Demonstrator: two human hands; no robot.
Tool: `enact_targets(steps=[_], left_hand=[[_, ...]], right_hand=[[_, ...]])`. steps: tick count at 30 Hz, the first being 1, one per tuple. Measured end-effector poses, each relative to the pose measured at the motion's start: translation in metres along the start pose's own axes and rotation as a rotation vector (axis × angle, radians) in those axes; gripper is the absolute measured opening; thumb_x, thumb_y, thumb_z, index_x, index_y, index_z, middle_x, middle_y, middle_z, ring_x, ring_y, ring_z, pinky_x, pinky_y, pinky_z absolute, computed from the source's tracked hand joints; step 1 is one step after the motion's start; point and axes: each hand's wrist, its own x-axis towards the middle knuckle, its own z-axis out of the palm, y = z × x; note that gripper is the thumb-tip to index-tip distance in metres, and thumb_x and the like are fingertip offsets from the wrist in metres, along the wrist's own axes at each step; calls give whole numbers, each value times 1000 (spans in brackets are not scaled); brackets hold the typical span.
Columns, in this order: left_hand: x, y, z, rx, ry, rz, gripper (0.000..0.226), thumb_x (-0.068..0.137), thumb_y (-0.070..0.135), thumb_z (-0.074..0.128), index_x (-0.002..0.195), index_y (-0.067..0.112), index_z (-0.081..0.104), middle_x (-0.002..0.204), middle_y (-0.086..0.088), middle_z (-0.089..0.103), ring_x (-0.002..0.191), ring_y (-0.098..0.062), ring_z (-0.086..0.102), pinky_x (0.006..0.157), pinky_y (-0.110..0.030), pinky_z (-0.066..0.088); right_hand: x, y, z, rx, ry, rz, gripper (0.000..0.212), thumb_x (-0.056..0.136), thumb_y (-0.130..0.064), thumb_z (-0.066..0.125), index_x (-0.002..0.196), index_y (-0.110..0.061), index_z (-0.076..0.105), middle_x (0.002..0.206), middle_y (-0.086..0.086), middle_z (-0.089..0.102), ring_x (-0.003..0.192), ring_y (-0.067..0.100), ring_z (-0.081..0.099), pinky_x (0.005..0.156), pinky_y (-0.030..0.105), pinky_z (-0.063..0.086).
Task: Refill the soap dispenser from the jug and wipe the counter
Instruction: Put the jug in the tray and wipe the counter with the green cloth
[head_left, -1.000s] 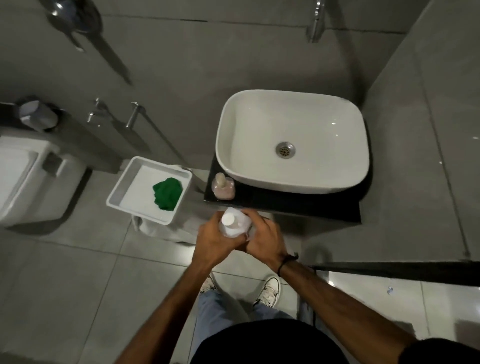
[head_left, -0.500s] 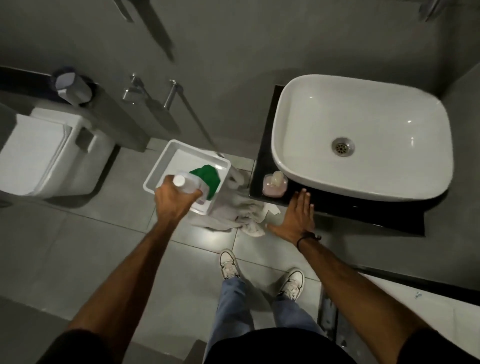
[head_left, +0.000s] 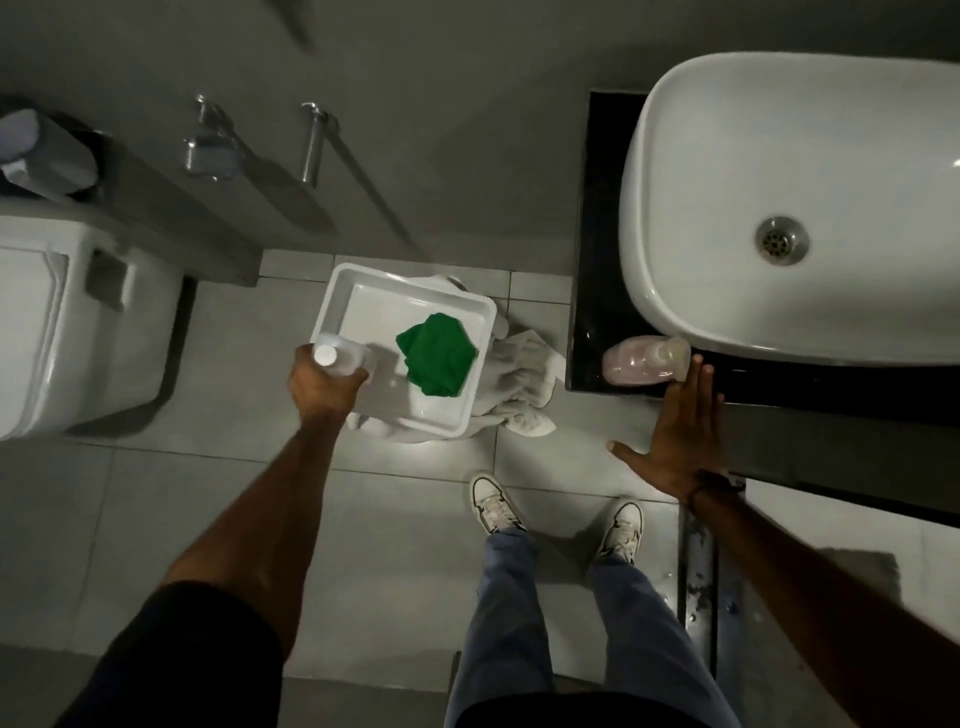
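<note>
Your left hand (head_left: 324, 387) is wrapped around the jug (head_left: 337, 357), a clear bottle with a white cap, and holds it over the near left corner of the white tray (head_left: 415, 280). A green cloth (head_left: 436, 353) lies bunched in the right half of the tray, just apart from the jug, and the rest of the tray floor is bare. The tray sits on a pile of white towel (head_left: 524, 379) that spills out to its right, toward the black counter (head_left: 592, 234).

Your right hand (head_left: 680, 441) is flat and spread, gripping nothing, with its fingertips at the near edge of the counter just beside the dispenser (head_left: 647, 361). The dispenser, pinkish with a pale top, stands on the narrow strip of counter at the near left corner, tucked against the rim of the white basin (head_left: 701, 208). The basin fills nearly all of the counter, leaving only that left strip and a thin near margin free.

Between tray and counter the floor (head_left: 415, 519) is open tile, and your two shoes (head_left: 493, 501) stand on it near you. A toilet (head_left: 62, 322) takes up the far left.

Half a second ago the jug was over the same tray corner and your right hand was by the counter edge. Since then the view has swung left and closer, cutting off the basin's right side.
</note>
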Motion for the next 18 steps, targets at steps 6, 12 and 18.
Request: enact_targets(steps=[6,12,18], left_hand=[[-34,8,33,-436,184,-403,71,74,1,84,133,2,45,134,-16,55,110,-22,55,107,-43,50],[-56,32,107,-212,-72,-269,37,90,17,73,119,-1,58,120,-19,63,115,-35,61,100,-39,51],[-14,42,149,-56,-222,-405,78,84,33,79,145,10,36,145,-19,45,133,-40,48,111,-51,43]], right_hand=[[-2,-9,-9,-41,-37,47,137,66,-65,81,157,2,3,166,21,-10,154,36,-12,126,53,0],[3,0,4,-109,-20,52,130,68,-66,79,156,1,11,166,23,-9,154,36,-14,126,54,6],[6,11,17,-110,52,32,128,62,-58,87,154,-1,19,167,20,-5,155,34,-11,125,54,9]])
